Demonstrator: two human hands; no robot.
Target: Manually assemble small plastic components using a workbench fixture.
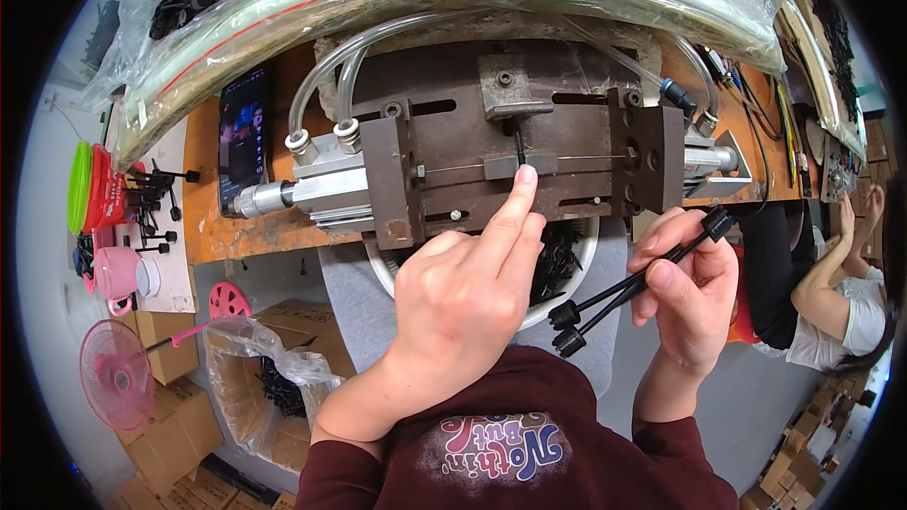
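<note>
Head: right hand point(688, 293) pinches 2 black knob-ended rods point(607, 293); left hand point(465, 285), index extended, touches another rod point(520, 144)

- Fixture plate point(439, 142): brown metal, matt, scuffed.
- Cylinder body point(335, 194): silver metal, smooth, with a dull sheen noted.
- Hoses point(309, 85): clear plastic, glossy.
- Black rods point(606, 294): smooth, apparently plastic, with slight sheen.
- Bench top point(213, 231): wood, visibly worn.
- Sweatshirt point(378, 484): maroon cloth, matt, printed.
- Carton liner point(230, 340): clear plastic film, glossy, creased.
- Cartons point(175, 430): brown cardboard, matt.

The left hand point(468, 288) partly hides the white basin point(381, 270).
</note>
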